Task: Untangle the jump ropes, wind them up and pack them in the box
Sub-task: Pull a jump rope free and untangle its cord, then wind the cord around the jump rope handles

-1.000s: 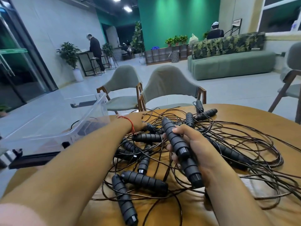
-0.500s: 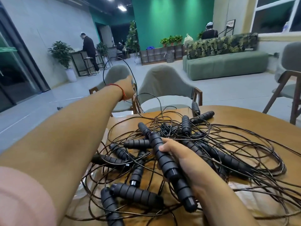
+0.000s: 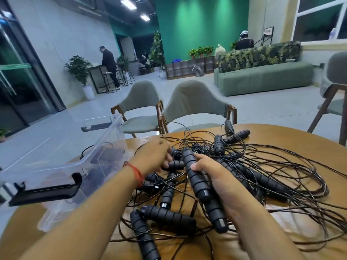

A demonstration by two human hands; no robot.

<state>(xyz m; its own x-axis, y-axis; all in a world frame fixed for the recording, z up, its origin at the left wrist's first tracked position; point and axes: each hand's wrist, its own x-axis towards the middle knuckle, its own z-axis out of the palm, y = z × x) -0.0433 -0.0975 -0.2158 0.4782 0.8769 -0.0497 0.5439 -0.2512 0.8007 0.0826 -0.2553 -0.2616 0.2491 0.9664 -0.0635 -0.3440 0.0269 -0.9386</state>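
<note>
Wood-topped and round, the table [image 3: 277,135] carries the whole job. At its left edge sits the clear plastic storage box [image 3: 105,139], lid off and mouth up, with a few dark coils showing dimly through its wall. To the right of the box, straight ahead of the person, the jump ropes [image 3: 272,175] lie in one heap: thin dark cords looping out to the right, and ribbed black handles crowded at the centre and near side.

The right hand [image 3: 216,177] is wrapped around a foam handle [image 3: 195,177]. Its long axis runs from far-left to near-right, cap end towards the person. A second handle [image 3: 216,218] pokes out below the palm on nearly the same line, apparently held with the first.

The left hand [image 3: 154,154] is the one nearer the box. It reaches into the pile just beside the gripped handle, fingers bent over a short handle [image 3: 174,164]. Motion blur hides whether they grasp it or a cord.

Judging by this, freeing the rope means drawing its cord away from the heap, with the box lying leftward for packing.
</note>
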